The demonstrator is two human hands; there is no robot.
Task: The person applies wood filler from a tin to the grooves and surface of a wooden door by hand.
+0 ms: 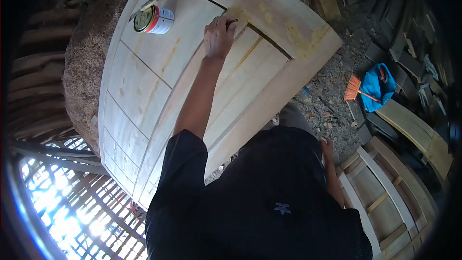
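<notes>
My left hand is closed, its fingers bent and pressed on the frame of a large pale wooden panel, at the end of a dark groove. What it holds, if anything, is hidden. Yellowish filler patches mark the panel's frame and boards. Left of this hand an open can with a white and red label sits on the panel, a flat scraper lying across its rim. My right hand hangs beside my thigh, fingers curled round something small and pale that I cannot make out.
An orange broom head and a blue bag lie on the debris-strewn ground to the right. Loose boards and a wooden frame are at the right. Beyond the panel's left side is a brown heap; slatted wood stands lower left.
</notes>
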